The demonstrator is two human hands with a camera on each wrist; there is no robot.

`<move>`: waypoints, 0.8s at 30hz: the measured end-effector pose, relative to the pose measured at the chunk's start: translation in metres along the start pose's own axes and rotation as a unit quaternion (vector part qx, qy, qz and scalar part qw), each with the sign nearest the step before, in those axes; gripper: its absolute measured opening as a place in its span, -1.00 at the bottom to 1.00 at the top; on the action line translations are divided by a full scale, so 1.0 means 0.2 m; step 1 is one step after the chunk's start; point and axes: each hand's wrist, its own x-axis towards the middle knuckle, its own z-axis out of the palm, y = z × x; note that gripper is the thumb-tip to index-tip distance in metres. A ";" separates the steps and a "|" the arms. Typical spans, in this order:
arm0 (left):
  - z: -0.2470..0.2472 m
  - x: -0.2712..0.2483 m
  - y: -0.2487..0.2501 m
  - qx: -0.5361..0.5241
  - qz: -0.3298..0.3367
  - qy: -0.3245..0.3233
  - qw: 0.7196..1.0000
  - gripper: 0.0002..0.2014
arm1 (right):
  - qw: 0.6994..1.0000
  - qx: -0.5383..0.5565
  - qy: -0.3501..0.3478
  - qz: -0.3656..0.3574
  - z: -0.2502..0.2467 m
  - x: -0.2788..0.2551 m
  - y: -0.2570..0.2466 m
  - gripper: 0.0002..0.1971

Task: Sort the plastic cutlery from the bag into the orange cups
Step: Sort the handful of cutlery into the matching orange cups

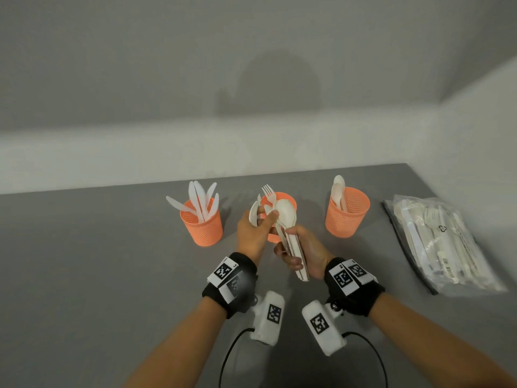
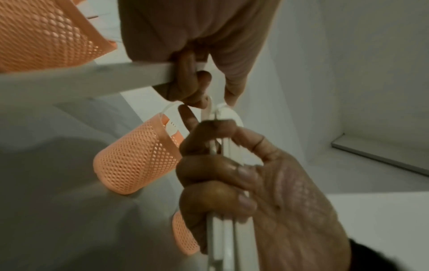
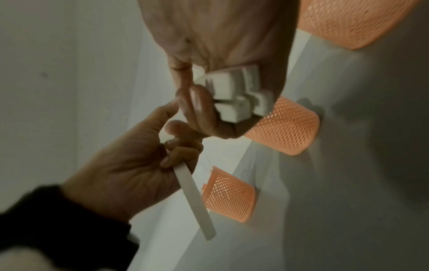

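Three orange mesh cups stand in a row on the grey table [image 1: 98, 261]: the left cup [image 1: 202, 229] holds knives, the middle cup [image 1: 286, 198] forks, the right cup [image 1: 345, 219] spoons. In front of the middle cup my right hand [image 1: 306, 247] grips a bundle of white cutlery [image 1: 292, 245] by the handles, spoon bowls on top. The handle ends [image 3: 232, 95] show in the right wrist view. My left hand [image 1: 253, 233] holds a single white piece [image 1: 254, 212], seemingly a fork, in its curled fingers, its handle [image 2: 92, 78] sticking out. Its thumb touches the bundle's top.
A clear plastic bag [image 1: 436, 242] with more white cutlery lies flat on the table at the right, beyond the right cup. A grey wall runs behind the cups and meets a side wall at the right. Black cables hang under both wrists near the front edge.
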 end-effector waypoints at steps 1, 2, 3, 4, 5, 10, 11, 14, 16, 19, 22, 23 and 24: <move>0.00 0.00 0.00 0.003 0.017 0.015 1.000 -0.83 | 1.000 -0.021 0.000 0.001 0.01 -0.01 0.00 -0.67; 0.00 0.00 -0.01 0.002 0.034 0.028 0.999 -0.77 | 0.999 -0.043 0.002 0.003 0.03 -0.02 0.00 -0.69; 0.00 0.01 -0.02 0.006 0.049 0.037 0.998 -0.73 | 0.998 -0.061 0.006 0.005 0.03 -0.02 0.00 -0.70; -0.01 0.02 -0.03 0.020 0.062 0.033 0.997 -0.72 | 0.997 -0.071 0.010 0.006 0.04 -0.02 0.00 -0.72; -0.01 0.02 -0.02 0.050 0.072 0.020 0.996 -0.77 | 0.997 -0.077 0.015 0.006 0.04 -0.02 0.00 -0.73; -0.02 0.05 -0.05 0.091 0.094 0.021 0.991 -0.76 | 0.994 -0.106 0.033 -0.013 0.02 -0.03 0.03 -0.71; -0.02 0.06 -0.05 0.094 0.091 0.031 0.991 -0.76 | 0.994 -0.103 0.041 -0.018 0.02 -0.03 0.03 -0.73; 0.00 0.06 -0.08 0.088 0.087 0.067 0.990 -0.74 | 0.991 -0.089 0.089 -0.041 0.04 -0.03 0.02 -0.76; 0.00 0.03 -0.07 0.048 0.056 0.074 0.994 -0.83 | 0.983 -0.125 0.111 -0.071 0.04 -0.02 0.02 -0.76; 0.01 0.03 -0.09 0.013 0.006 0.047 0.999 -0.76 | 0.969 -0.188 0.115 -0.108 0.04 -0.03 0.03 -0.77; 0.02 0.02 -0.11 -0.023 -0.031 0.007 0.999 -0.77 | 0.965 -0.204 0.111 -0.121 0.04 -0.03 0.03 -0.79; 0.03 0.02 -0.11 -0.033 -0.052 -0.006 0.998 -0.84 | 0.964 -0.211 0.109 -0.120 0.03 -0.03 0.03 -0.78; 0.03 0.02 -0.10 -0.042 -0.071 -0.019 0.996 -0.91 | 0.961 -0.225 0.109 -0.119 0.02 -0.03 0.04 -0.77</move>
